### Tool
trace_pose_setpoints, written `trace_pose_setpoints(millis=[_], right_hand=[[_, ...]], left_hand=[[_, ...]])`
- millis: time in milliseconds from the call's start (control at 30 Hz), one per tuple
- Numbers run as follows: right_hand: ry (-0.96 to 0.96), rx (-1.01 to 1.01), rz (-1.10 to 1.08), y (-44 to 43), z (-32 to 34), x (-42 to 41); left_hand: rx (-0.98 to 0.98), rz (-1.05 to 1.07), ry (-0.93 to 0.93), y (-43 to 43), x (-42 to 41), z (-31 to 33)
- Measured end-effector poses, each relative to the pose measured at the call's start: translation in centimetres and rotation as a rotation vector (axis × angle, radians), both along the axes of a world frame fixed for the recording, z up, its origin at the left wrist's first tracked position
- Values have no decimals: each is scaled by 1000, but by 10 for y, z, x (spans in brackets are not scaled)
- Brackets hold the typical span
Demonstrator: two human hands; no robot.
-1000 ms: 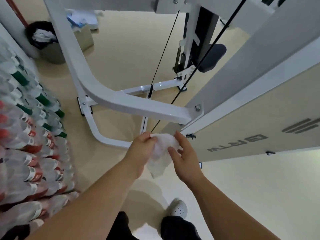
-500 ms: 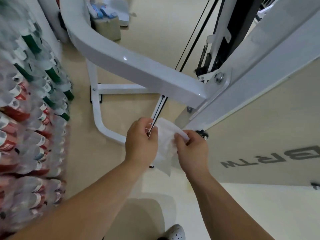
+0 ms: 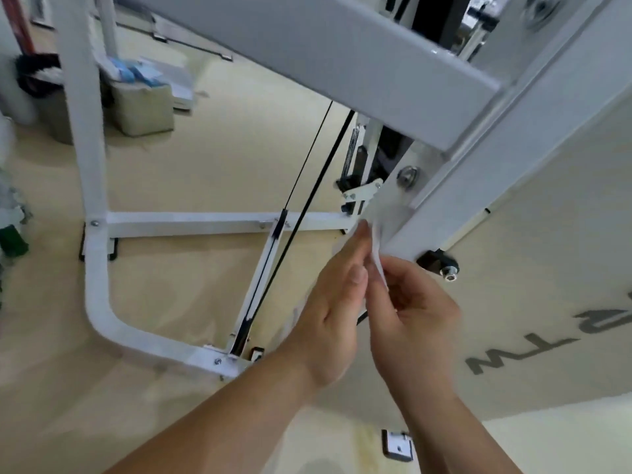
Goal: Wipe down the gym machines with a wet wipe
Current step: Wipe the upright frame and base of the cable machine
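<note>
Head view: A person's two hands meet over a wet wipe (image 3: 378, 265) beside a white gym machine. The left hand (image 3: 337, 302) is held with fingers straight and pointing up, its palm side laid flat against the wipe and the thumb alongside. The right hand (image 3: 415, 323) has its fingers curled and pinches the wipe's lower part from the other side. The wipe shows only as a thin, blurred white strip, seen edge-on between the two hands. Its upper end reaches the lower end of the machine's slanted white post (image 3: 455, 186), which rises up and away from the fingertips; whether the two touch cannot be told.

A black knob with a bolt (image 3: 438, 262) juts from the post just above the right hand. A beige panel with grey lettering (image 3: 554, 254) stretches away to the right of that hand. A broad white beam (image 3: 342, 59) crosses above both hands, and two black cables (image 3: 309, 155) run down from under it to the left of the left hand, toward the base frame (image 3: 102, 302) on the floor (image 3: 212, 159). Far beyond the left hand, a beige box (image 3: 143, 111) and a bin with a black liner (image 3: 37, 75) stand on the floor.
</note>
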State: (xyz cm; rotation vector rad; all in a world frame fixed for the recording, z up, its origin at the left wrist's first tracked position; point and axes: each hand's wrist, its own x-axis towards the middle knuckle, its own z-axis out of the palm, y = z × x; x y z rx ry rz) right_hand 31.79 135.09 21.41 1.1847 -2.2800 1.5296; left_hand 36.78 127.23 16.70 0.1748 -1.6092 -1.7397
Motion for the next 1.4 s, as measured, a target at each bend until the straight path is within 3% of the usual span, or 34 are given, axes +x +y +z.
trace_pose_setpoints(millis=[100,300,567,700,867,1133,1400], right_hand=[[136,-91,21,5,-5,-7],[750,-58,27,13,-9,-31],[1038,32,-94,22,-14,-35],[1046,58,-218,21,-15,-42],[992,31,-178,20,-25,-47],[1060,75,-202,17,-69,-41],[1101,405,-53,19,-175,-43]], left_hand=[[-140,51,56,-10,-8,-7],[-257,43,105,-23,-25,3],[-295,-20,236,-7,-23,-17],[-356,-24,223,-13,-22,-8],[-434,60,235,-15,-33,9],[-334,52,80,-15,-28,-78],[-196,-1,-110,-8,-18,-189]])
